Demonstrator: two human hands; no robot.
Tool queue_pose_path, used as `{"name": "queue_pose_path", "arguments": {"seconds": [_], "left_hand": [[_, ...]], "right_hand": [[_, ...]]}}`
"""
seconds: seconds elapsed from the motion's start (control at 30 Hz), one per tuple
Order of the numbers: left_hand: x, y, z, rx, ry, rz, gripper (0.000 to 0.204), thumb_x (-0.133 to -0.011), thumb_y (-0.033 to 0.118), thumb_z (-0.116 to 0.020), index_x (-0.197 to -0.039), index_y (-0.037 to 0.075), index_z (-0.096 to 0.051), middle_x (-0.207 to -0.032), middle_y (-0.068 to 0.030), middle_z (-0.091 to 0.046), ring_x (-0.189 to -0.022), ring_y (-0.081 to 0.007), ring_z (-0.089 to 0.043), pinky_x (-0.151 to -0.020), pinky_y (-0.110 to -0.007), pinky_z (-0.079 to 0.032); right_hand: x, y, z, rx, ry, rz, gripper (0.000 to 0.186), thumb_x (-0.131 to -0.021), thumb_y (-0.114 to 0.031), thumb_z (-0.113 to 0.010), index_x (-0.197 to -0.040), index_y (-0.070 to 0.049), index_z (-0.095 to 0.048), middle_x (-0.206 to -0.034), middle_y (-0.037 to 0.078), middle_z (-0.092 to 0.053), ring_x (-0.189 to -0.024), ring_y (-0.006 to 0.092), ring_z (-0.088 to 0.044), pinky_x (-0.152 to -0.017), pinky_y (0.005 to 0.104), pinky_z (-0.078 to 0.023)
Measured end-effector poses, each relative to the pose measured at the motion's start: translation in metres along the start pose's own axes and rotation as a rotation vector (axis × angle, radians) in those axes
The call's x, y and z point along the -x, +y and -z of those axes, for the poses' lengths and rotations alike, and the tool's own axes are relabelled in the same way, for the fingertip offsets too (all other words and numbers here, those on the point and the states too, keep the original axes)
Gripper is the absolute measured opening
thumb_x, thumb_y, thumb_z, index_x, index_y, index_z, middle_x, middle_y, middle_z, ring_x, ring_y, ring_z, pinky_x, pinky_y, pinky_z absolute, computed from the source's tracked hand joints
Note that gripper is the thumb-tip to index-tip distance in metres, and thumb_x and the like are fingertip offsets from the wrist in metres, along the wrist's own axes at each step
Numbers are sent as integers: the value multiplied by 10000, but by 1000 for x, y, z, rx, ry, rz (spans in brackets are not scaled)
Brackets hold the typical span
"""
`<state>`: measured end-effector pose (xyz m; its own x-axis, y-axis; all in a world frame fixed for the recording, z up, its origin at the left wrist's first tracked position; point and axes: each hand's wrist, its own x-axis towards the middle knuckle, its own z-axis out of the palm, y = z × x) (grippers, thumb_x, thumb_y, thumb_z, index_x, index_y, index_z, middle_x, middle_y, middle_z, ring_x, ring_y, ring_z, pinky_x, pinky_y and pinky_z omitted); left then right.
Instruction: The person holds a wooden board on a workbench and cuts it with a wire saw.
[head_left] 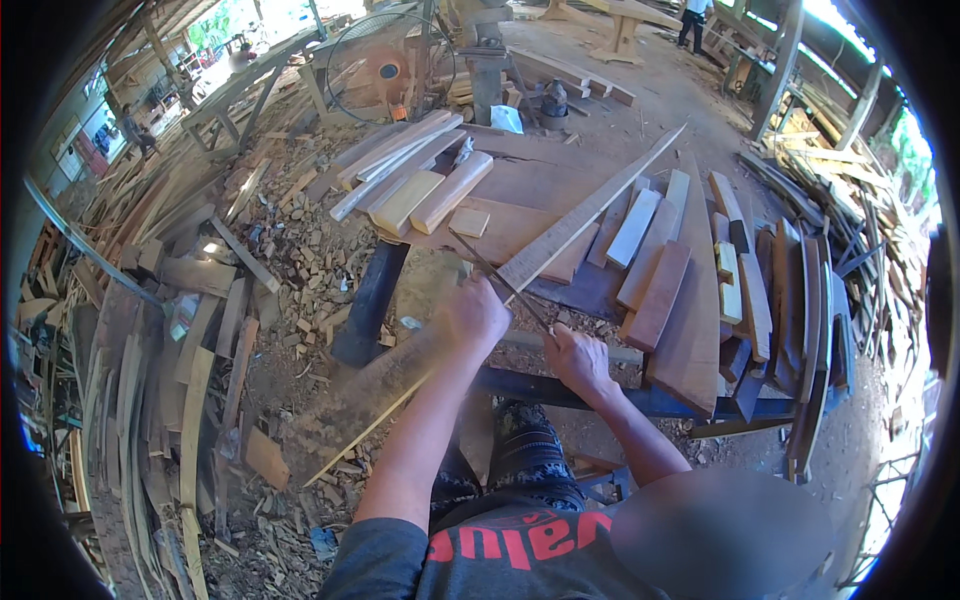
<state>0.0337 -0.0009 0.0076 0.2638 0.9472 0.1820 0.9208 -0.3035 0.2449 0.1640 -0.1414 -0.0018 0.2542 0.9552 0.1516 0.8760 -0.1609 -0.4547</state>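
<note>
A long thin wooden slat (590, 212) runs diagonally from the upper right down to the lower left across the workbench. My left hand (476, 314) grips it near its middle. My right hand (577, 357) holds the handle end of a thin dark metal tool, like a file or blade (497, 274), whose tip rests on the slat and points up and left. A small square wood block (469, 222) lies on the flat board just beyond the tool's tip.
Several short planks (655, 270) lie stacked on the bench at right. Pale wood bars (420, 190) are piled at the back. Offcuts and scraps (300, 260) litter the ground at left. A fan (385, 65) and a person (693, 20) stand far back.
</note>
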Motion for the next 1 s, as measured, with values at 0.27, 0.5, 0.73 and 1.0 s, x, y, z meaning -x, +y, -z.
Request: {"name": "queue_pose_path", "arguments": {"seconds": [0.27,0.5,0.73,1.0], "left_hand": [[0,1,4,-11,15,-65,230,-759,163,-657,-941,33,-604,-860,-135,-691,-810,-297,-707,-689,-417,-565],[-3,-4,-4,-20,-40,5,375,-714,243,-749,-998,36,-619,-957,-167,-691,-920,-329,-682,-804,-461,-523],[-4,-1,0,-3,-46,6,356,-710,241,-758,-966,37,-618,-888,-153,-705,-896,-316,-691,-786,-441,-535],[-2,-2,2,-29,-31,-27,356,-709,244,-760,-957,35,-614,-874,-157,-707,-896,-311,-692,-775,-443,-540]], "right_hand": [[-45,-16,-9,-21,113,57,326,-941,-359,-527,-802,-69,-580,-689,201,-642,-674,417,-639,-635,542,-484],[0,1,0,-3,7,-13,265,-931,-321,-538,-833,-78,-578,-689,196,-650,-676,401,-658,-640,531,-497],[-29,-16,-4,44,56,2,273,-939,-320,-526,-831,-74,-576,-689,197,-650,-672,390,-660,-623,524,-495],[-16,-7,-5,27,57,9,284,-942,-328,-529,-829,-73,-581,-707,194,-656,-687,387,-665,-631,512,-506]]}}
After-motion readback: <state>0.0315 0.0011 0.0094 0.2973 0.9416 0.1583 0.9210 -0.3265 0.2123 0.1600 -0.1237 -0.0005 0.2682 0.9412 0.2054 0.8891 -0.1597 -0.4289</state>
